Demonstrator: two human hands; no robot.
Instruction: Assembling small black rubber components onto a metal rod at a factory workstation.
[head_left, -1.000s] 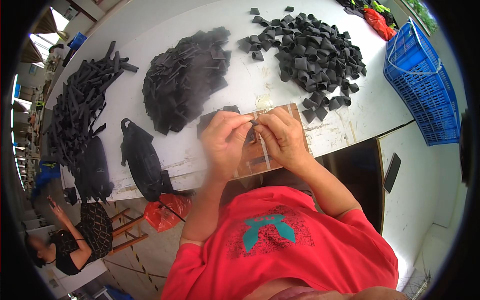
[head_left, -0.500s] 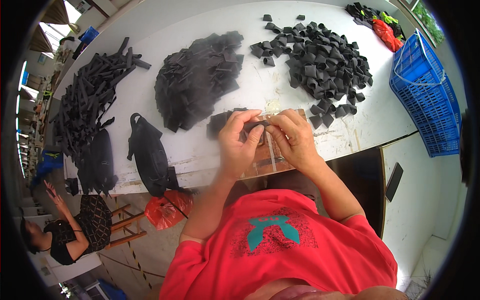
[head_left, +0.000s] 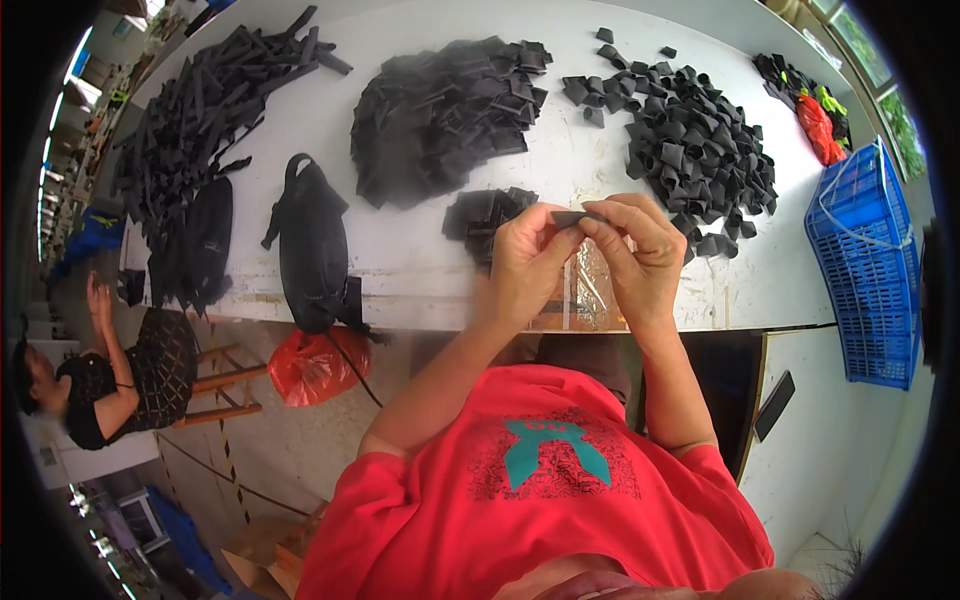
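A small piece of black fabric (head_left: pixel 573 217) is pinched at its two ends between my hands, above the near edge of the white table. My left hand (head_left: pixel 527 262) grips its left end with thumb and fingers. At the right end my right hand (head_left: pixel 642 258) does the same, and the fingers partly hide the piece. Beneath them lies a brown board (head_left: pixel 548 320) with clear tape on it. Next to my left hand is a small stack of flat black pieces (head_left: pixel 485 212). Beyond the right hand spreads a heap of black folded loops (head_left: pixel 690 150).
Flat black pieces (head_left: pixel 440 115) form a large pile at the back middle; black strips (head_left: pixel 190 130) lie far left. A black pouch (head_left: pixel 312 245) sits near the front edge, above a red plastic bag (head_left: pixel 315 368). A blue crate (head_left: pixel 865 270) stands right. A person (head_left: pixel 105 385) sits at left.
The view has shifted, so the table appears turned and higher. Both hands keep hold of the black piece, which now shows more clearly, stretched level between the fingertips.
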